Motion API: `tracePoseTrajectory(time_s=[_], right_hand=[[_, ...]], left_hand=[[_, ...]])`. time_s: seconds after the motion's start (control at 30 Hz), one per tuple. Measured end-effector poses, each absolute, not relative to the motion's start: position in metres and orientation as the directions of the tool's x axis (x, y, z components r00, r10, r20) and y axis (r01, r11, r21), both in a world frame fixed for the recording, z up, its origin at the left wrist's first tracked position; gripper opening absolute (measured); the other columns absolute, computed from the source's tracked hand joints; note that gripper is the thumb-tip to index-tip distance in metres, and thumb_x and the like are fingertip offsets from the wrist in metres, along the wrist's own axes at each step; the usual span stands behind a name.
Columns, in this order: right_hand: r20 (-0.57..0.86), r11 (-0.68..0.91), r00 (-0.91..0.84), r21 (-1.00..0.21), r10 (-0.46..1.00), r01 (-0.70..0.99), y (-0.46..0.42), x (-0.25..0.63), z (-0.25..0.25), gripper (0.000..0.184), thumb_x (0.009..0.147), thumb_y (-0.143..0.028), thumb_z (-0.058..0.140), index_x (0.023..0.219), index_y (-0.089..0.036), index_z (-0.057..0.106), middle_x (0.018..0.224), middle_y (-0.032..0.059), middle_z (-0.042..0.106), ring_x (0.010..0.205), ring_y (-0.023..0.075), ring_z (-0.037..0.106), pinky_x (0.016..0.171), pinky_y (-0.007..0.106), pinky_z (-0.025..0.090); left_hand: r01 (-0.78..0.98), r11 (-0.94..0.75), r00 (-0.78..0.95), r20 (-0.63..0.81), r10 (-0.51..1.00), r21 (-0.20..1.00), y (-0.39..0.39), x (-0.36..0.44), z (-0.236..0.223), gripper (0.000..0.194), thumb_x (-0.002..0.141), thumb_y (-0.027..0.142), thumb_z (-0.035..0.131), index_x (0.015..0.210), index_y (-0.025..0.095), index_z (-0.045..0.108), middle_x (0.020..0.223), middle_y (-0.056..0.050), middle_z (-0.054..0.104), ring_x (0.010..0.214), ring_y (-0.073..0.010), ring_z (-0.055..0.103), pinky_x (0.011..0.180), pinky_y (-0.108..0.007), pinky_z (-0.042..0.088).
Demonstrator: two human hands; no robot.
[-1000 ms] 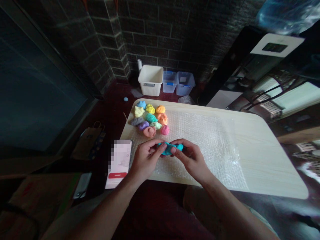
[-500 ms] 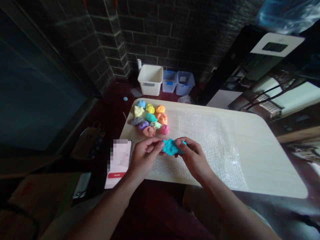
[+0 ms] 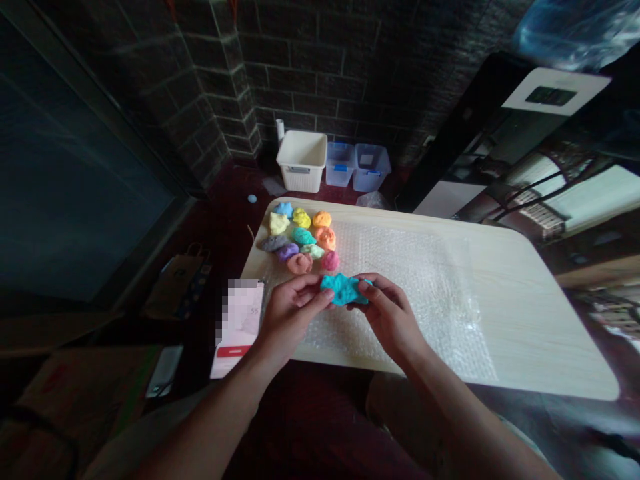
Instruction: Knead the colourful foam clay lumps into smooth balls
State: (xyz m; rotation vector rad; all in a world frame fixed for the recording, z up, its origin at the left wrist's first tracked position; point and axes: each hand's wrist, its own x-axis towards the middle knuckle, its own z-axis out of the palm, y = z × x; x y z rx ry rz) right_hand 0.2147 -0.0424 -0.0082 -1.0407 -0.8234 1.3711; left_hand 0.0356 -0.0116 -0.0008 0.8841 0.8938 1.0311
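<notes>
A lump of turquoise modelling clay (image 3: 344, 291), stretched wide with a bumpy surface, is held over the near part of the table. My left hand (image 3: 295, 308) pinches its left end, thumb on top. At the other end my right hand (image 3: 386, 307) grips it, thumb pressed on the top and fingers mostly hidden beneath. Just beyond my hands lie several lumps of clay in other colours, among them a brown lump (image 3: 299, 263), a pink lump (image 3: 330, 260), a purple lump (image 3: 288, 251) and a green lump (image 3: 304, 236).
Bubble wrap (image 3: 410, 293) covers the middle of the pale wooden table (image 3: 535, 307). A pink card or screen (image 3: 239, 327) is at the table's left edge. Behind the table stand a white bin (image 3: 302, 160) and two clear plastic boxes (image 3: 371, 167). A paper bag (image 3: 173, 287) is at the left.
The turquoise clay has turned slightly in my fingers, and more of its left end shows. My left thumb sits a little lower and further right on it.
</notes>
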Motion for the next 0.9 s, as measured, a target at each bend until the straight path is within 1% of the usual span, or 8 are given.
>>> tracePoseTrajectory(time_s=[0.13,0.23,0.3,0.37,0.47,0.6,0.73,0.9], right_hand=[[-0.055,-0.039,0.051,-0.960,0.997,-0.277,-0.043,0.216,-0.012,0.017,0.092,-0.040,0.079,0.093,-0.023,0.079,0.084,0.0031,0.075,0.077,0.0176,0.066,0.073,0.033,0.056],[-0.029,-0.014,0.064,-0.975,0.998,-0.220,-0.044,0.216,-0.010,0.017,0.094,-0.040,0.078,0.094,-0.023,0.080,0.083,0.0030,0.075,0.076,0.0179,0.067,0.074,0.035,0.057],[0.019,0.029,0.058,-0.987,0.998,-0.160,-0.045,0.214,-0.006,0.014,0.094,-0.038,0.079,0.098,-0.025,0.080,0.090,0.0042,0.077,0.083,0.0194,0.070,0.079,0.037,0.059],[0.123,0.125,0.031,-0.988,0.992,-0.087,-0.047,0.213,-0.001,0.012,0.093,-0.033,0.081,0.103,-0.027,0.081,0.102,0.0060,0.077,0.095,0.0218,0.071,0.087,0.040,0.060],[0.254,0.254,-0.026,-0.967,0.967,-0.017,-0.049,0.213,0.006,0.021,0.093,-0.026,0.080,0.114,-0.030,0.080,0.114,0.0082,0.072,0.109,0.0240,0.069,0.096,0.043,0.060],[0.270,0.273,-0.086,-0.962,0.959,0.029,-0.051,0.218,0.010,0.036,0.093,-0.023,0.080,0.127,-0.031,0.075,0.121,0.0096,0.069,0.114,0.0252,0.068,0.098,0.046,0.060],[0.301,0.309,-0.104,-0.948,0.948,0.079,-0.051,0.219,0.012,0.027,0.091,-0.021,0.082,0.117,-0.029,0.079,0.114,0.0090,0.074,0.110,0.0258,0.070,0.094,0.046,0.060],[0.316,0.322,-0.068,-0.940,0.946,0.112,-0.051,0.215,0.011,0.018,0.093,-0.020,0.079,0.109,-0.028,0.081,0.108,0.0084,0.076,0.103,0.0239,0.072,0.090,0.043,0.061]], left_hand=[[-0.231,0.212,0.236,-0.157,0.959,0.950,-0.012,0.033,-0.002,0.027,0.078,0.036,0.090,0.093,0.015,0.081,0.090,-0.008,0.082,0.081,-0.0205,0.077,0.082,-0.034,0.064],[-0.215,0.196,0.245,-0.141,0.959,0.957,-0.013,0.033,-0.003,0.027,0.080,0.036,0.087,0.096,0.016,0.080,0.096,-0.008,0.083,0.087,-0.0217,0.078,0.087,-0.036,0.064],[-0.230,0.188,0.270,-0.123,0.955,0.955,-0.013,0.034,-0.004,0.030,0.080,0.033,0.088,0.102,0.017,0.078,0.104,-0.009,0.082,0.096,-0.0229,0.078,0.089,-0.035,0.064],[-0.236,0.159,0.289,-0.087,0.953,0.959,-0.014,0.034,-0.005,0.032,0.077,0.030,0.090,0.104,0.018,0.077,0.109,-0.009,0.080,0.099,-0.0234,0.078,0.088,-0.034,0.064],[-0.149,0.003,0.266,0.037,0.963,0.989,-0.013,0.032,-0.005,0.022,0.078,0.024,0.090,0.097,0.020,0.080,0.104,-0.007,0.080,0.096,-0.0217,0.078,0.087,-0.032,0.064],[0.036,-0.258,0.226,0.244,0.943,0.965,-0.013,0.027,0.003,0.014,0.083,0.015,0.084,0.094,0.023,0.083,0.099,-0.005,0.080,0.095,-0.0203,0.076,0.085,-0.030,0.063],[0.106,-0.374,0.260,0.338,0.905,0.921,-0.016,0.024,0.008,0.020,0.087,0.008,0.077,0.097,0.024,0.083,0.101,-0.005,0.080,0.096,-0.0194,0.075,0.086,-0.029,0.062],[0.144,-0.430,0.297,0.375,0.878,0.891,-0.018,0.023,0.005,0.018,0.092,0.010,0.072,0.099,0.024,0.082,0.103,-0.005,0.079,0.098,-0.0189,0.075,0.088,-0.029,0.060]])
